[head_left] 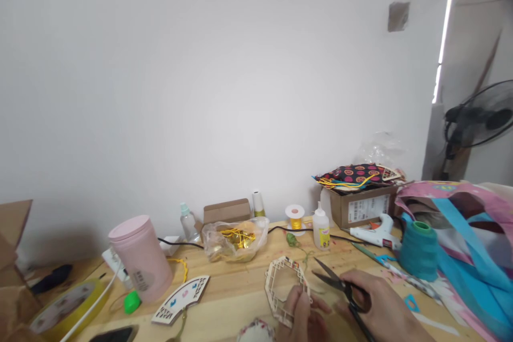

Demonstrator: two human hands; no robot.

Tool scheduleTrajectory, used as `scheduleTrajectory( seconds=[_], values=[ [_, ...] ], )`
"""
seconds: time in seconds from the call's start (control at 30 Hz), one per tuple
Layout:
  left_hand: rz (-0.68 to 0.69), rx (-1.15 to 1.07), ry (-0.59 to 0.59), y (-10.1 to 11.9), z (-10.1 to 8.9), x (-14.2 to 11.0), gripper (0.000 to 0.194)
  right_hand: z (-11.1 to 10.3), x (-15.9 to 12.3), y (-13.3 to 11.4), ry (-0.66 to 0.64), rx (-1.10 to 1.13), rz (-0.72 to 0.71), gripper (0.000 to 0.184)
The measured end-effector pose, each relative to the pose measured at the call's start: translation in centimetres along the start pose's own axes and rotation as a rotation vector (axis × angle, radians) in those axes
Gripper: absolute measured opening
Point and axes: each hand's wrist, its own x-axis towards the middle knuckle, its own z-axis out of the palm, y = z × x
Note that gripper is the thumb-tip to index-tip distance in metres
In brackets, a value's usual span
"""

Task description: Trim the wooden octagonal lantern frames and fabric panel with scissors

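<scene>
At the table's front, my left hand [301, 316] pinches the lower right part of an octagonal openwork wooden frame [271, 291]. The frame is tilted up, with a hollow middle. My right hand [379, 299] is closed round the handles of black scissors [334, 281]. Their blades are apart and point left, beside the frame's right edge. Green thread [306, 259] lies behind the frame, near a small green bundle [292, 239]. A fan-shaped wooden piece [188, 293] with cut-out ends lies on the left. Partly cut off at the bottom is a round patterned item [256, 331].
Along the back stand a pink canister [142, 262], a plastic bag of gold and yellow pieces [236, 240], a yellow spool [295, 220] and a glue bottle [321, 230]. A glue gun [377, 232], teal thread cone [419, 251] and cardboard box [360, 208] are at right.
</scene>
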Motion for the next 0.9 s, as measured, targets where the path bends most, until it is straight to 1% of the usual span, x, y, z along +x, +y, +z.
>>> scheduleTrajectory(
  seconds=[0.13,0.27,0.37,0.5,0.63,0.7,0.83,0.9],
  values=[
    [0.022,-0.065,-0.001,-0.2,-0.4,0.5,0.042,0.4,-0.7,-0.5,-0.056,-0.051,-0.026,0.020],
    [0.030,-0.115,-0.023,-0.8,-0.6,0.7,0.039,0.3,-0.8,-0.7,-0.063,-0.072,-0.059,0.017],
    [0.033,-0.122,-0.035,-0.7,-0.5,0.6,0.037,0.1,-0.7,-0.8,-0.071,-0.076,-0.073,0.015],
    [-0.020,-0.156,-0.048,-0.1,-0.5,0.3,0.037,0.0,-0.8,-1.2,-0.070,-0.099,-0.084,0.012],
    [-0.058,-0.172,-0.030,-0.1,-0.7,0.2,0.039,0.0,-0.8,-1.2,-0.076,-0.105,-0.084,0.012],
    [-0.047,-0.148,-0.026,-0.2,-0.7,0.2,0.038,0.0,-0.8,-1.2,-0.076,-0.108,-0.086,0.013],
    [0.036,-0.012,-0.025,0.0,-0.6,0.2,0.040,0.2,-0.9,-1.3,-0.077,-0.109,-0.044,0.019],
    [0.029,-0.018,-0.015,0.2,-0.5,0.1,0.040,0.3,-0.8,-1.3,-0.070,-0.091,-0.015,0.019]
  ],
)
